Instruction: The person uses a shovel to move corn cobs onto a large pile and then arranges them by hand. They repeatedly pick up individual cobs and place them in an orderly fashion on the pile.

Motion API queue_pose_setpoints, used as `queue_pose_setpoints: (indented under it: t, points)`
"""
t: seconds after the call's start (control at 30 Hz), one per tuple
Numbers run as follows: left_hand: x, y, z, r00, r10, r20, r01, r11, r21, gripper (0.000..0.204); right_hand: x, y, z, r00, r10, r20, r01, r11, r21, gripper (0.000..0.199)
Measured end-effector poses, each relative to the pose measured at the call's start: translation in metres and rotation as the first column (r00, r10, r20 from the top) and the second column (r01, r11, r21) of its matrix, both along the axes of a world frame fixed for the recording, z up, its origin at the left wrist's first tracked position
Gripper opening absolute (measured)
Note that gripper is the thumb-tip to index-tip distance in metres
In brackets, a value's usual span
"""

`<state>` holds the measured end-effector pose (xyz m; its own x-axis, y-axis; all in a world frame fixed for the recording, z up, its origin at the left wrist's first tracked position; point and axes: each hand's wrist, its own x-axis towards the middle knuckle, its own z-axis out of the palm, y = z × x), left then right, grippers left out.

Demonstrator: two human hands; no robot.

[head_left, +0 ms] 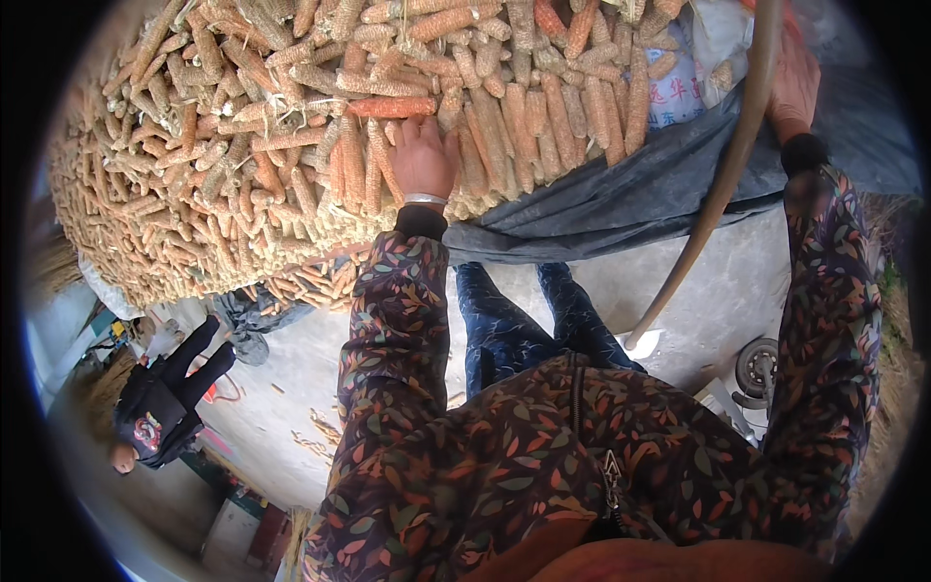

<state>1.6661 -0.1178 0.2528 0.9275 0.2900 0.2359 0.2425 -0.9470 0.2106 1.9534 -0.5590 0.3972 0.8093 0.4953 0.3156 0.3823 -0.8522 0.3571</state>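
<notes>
Left hand (424, 165): fingers bent, close together over the cobs (291, 136), just below a red cob (391, 107); can't tell if they pinch anything. Right hand (793, 87): at far upper right, fingers mostly hidden, grip can't be told. Brown pole (713, 194) slants between the hands, partly covering the right one. Dark tarp (621, 209) along pile's near edge, pale floor (601, 291) below, wheel (756, 369) lower right, person (175, 398) in dark clothes far left. Printed white sack (679, 92) beside cobs, contents not visible.

Grey floor (621, 291), corn cobs (315, 447) on it (a loose scatter)
</notes>
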Motion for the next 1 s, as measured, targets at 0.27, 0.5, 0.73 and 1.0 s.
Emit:
queue_pose_setpoints:
  t: [0.27,0.5,0.73,1.0]
  points:
    - [-0.012,-0.019,-0.016,0.911,0.029,-0.411,-0.264,0.807,-0.528,0.038,0.0,0.003,-0.002,0.998,0.006,0.064,-0.006,1.0,-0.005,0.058]
    - [0.011,-0.035,-0.03,0.848,0.145,-0.51,-0.371,0.849,-0.375,0.043,0.002,0.005,0.001,0.985,-0.164,-0.055,0.147,0.962,-0.229,0.061]
    - [0.021,-0.027,-0.017,0.797,0.114,-0.594,-0.394,0.842,-0.368,0.052,0.012,-0.012,0.003,0.998,-0.047,-0.03,0.043,0.993,-0.113,0.059]
    - [0.012,0.0,-0.021,0.732,0.611,-0.302,-0.542,0.254,-0.801,0.042,0.012,-0.012,-0.009,0.999,-0.043,-0.002,0.043,0.995,-0.092,0.06]
